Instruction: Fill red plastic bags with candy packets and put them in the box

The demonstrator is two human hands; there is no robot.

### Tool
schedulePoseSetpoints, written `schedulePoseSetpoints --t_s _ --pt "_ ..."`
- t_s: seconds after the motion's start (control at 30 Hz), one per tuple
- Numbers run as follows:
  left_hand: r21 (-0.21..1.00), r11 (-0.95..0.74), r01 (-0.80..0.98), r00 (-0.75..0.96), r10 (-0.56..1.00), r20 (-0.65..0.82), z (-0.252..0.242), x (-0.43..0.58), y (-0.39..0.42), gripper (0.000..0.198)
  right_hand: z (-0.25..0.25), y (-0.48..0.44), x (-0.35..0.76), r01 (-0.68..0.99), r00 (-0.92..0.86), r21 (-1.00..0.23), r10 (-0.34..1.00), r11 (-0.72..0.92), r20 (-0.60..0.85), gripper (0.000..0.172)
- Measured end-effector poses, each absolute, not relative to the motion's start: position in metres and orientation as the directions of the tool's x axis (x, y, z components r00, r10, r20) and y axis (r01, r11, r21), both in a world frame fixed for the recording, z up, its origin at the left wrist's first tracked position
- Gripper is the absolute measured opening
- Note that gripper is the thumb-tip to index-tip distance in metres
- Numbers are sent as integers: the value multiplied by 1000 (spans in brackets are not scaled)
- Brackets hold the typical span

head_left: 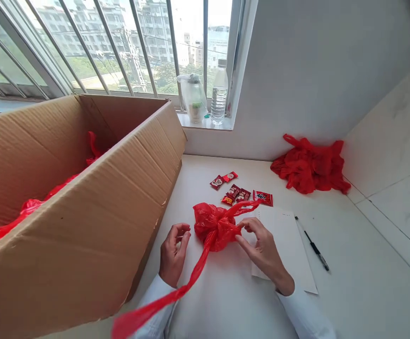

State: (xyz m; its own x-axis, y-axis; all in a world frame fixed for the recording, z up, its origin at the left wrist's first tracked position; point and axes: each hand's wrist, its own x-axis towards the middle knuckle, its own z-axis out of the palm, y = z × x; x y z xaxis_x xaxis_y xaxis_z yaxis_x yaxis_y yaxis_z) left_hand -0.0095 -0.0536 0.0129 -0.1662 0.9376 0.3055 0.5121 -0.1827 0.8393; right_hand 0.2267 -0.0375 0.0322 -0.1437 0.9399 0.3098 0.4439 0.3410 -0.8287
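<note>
A small filled red plastic bag (216, 227) sits on the white table in front of me, its two long handles trailing, one toward me and one to the right. My right hand (261, 247) pinches the bag's side with thumb and fingers closed on the plastic. My left hand (173, 252) hovers just left of the bag, fingers loosely curled, and the long handle passes close under it; I cannot tell if they hold it. Several small red snack packets (240, 190) lie just beyond the bag.
A large open cardboard box (84, 207) with red bags inside fills the left. A pile of red bags (309, 165) lies at the back right. A sheet of paper (289, 249) and a black pen (314, 247) lie right of my hand. A water bottle (219, 92) stands on the sill.
</note>
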Motion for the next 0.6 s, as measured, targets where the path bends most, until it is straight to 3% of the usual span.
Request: schedulePoseSetpoints --t_s 0.13,0.23,0.33,0.4,0.6 --pt "758 -338 558 11 916 401 27 4 -38 18 52 -35 233 512 -173 -737 893 442 415 8" --pt "586 -551 594 254 820 513 33 10 -25 24 59 -27 216 595 -239 -627 855 503 460 10" --pt "347 -696 629 481 698 530 30 12 -10 30 53 -19 196 721 -328 -488 863 492 385 15" --pt "296 -704 646 522 690 501 24 10 -2 26 47 -16 188 775 -340 -441 886 453 314 17" --pt "377 -677 632 462 720 519 10 4 7 17 36 -18 197 667 -267 -646 928 372 259 17"
